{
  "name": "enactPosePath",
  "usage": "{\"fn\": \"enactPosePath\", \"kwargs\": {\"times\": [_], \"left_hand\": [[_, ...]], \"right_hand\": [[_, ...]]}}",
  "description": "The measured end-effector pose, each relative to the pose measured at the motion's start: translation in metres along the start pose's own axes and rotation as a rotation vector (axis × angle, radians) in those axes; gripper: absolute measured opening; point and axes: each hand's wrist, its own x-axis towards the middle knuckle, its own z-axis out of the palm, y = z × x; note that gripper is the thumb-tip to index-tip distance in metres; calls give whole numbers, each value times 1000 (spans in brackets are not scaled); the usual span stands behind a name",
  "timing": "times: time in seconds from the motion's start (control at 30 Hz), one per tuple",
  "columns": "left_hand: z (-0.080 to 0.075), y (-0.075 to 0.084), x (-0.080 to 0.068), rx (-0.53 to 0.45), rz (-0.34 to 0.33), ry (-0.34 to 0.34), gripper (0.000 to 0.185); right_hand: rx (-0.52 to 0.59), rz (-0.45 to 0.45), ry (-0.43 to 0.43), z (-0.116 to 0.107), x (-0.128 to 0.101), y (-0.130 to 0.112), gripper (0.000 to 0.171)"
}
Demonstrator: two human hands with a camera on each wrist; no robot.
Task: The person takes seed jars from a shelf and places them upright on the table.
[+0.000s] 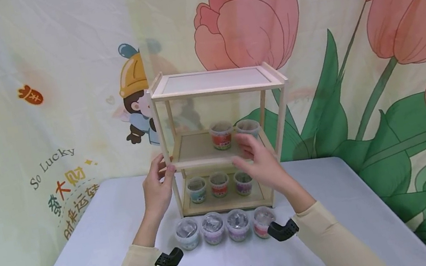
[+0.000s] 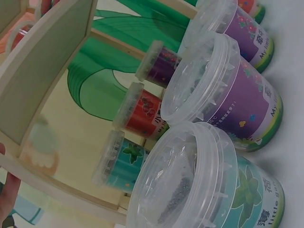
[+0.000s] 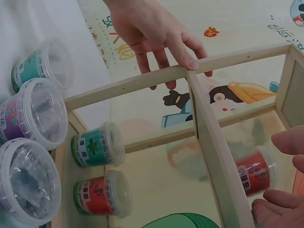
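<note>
My left hand (image 1: pixel 157 189) grips the left front post of a small wooden shelf rack (image 1: pixel 201 162) at its middle shelf, thumb in front and fingers behind. My right hand (image 1: pixel 263 164) is at the right of that shelf, fingers spread and holding nothing. Just behind its fingertips is a clear-lidded cup (image 1: pixel 248 127), partly hidden by the hand. Left of it stands a red-labelled cup (image 1: pixel 222 141). On the bottom shelf are a teal cup (image 1: pixel 197 191), a red cup (image 1: pixel 220 186) and a purple cup (image 1: pixel 244 184).
Several lidded cups line up on the white table (image 1: pixel 88 250) before the rack: a teal one (image 1: pixel 189 239), two purple ones (image 1: pixel 214 235) and a red one (image 1: pixel 263 228). The rack's top tray (image 1: pixel 214 80) is bare. Behind hangs a flowered cloth (image 1: pixel 304 17).
</note>
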Motion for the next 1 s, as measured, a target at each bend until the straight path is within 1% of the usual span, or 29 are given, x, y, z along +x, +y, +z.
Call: {"fn": "enactPosePath", "kwargs": {"times": [0.23,0.4,0.6,1.0], "left_hand": [[1,0,1,-4,4,5,46],[1,0,1,-1,4,9,46],[1,0,0,-3,4,9,46],[0,-1,0,-7,8,13,45]], "right_hand": [[-3,90,20,7,12,-1,69],[-53,97,20,12,19,0,74],[-107,132,12,16,28,0,77],[-247,135,10,22,47,7,83]]}}
